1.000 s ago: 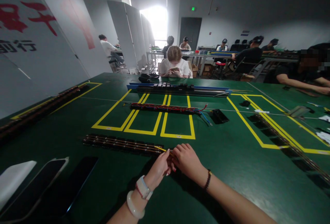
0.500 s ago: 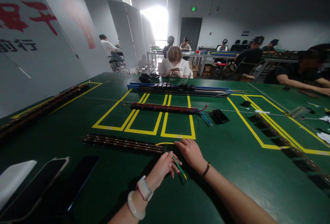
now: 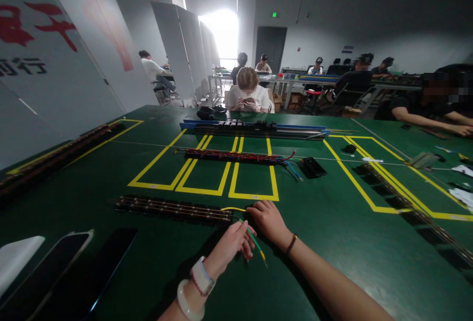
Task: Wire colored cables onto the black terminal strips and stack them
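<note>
Left hand: low and central, the left hand [image 3: 236,240] has its thumb and index finger pinched together on a green wire [image 3: 254,239]; the other fingers curl loosely beneath.
Green wire: it slants down from the pinch toward the wearer, with a yellow sleeve near its bare-looking tip.
Right hand: just beyond and to the right, the right hand [image 3: 268,218] is closed narrow, fingertips on the end of a yellow wire [image 3: 233,208].
Yellow wire: it bows slightly from the near strip's right end to those fingertips.
Near strip: the black strip with copper-coloured rods [image 3: 170,207] lies flat on the green table [image 3: 332,262], its right end just beside the left hand (small fittings there are too blurred to tell).
Wrists: a pale watch [image 3: 202,275] and a white bangle [image 3: 187,305] on the left; a dark beaded bracelet [image 3: 291,244] on the right.
Beyond the hands: a strip with red and blue wires [image 3: 229,156] lies across yellow tape outlines [image 3: 197,191], a black box [image 3: 313,167] near its right end.
</note>
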Motion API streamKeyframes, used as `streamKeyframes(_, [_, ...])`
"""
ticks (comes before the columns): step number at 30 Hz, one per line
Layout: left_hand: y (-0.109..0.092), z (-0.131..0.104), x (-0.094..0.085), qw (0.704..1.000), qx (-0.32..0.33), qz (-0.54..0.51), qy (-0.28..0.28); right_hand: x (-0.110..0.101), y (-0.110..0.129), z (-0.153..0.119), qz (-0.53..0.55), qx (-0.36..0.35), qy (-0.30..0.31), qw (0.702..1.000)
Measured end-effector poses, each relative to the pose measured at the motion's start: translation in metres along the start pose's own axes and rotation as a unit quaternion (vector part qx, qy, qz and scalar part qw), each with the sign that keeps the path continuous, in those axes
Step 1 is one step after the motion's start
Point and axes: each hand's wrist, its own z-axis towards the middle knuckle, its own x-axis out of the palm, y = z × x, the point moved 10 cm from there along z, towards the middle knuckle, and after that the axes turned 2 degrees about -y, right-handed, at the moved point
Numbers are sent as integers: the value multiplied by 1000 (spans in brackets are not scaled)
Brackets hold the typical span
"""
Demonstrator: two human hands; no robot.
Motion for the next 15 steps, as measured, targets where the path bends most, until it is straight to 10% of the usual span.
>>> streamKeyframes(6, [0, 3, -22, 972, 6, 225, -75, -5, 0, 0, 26, 9, -12, 1000])
streamKeyframes(15, [-40, -16, -11, 809, 146, 547, -159, -8, -7, 1, 76, 32, -42, 996])
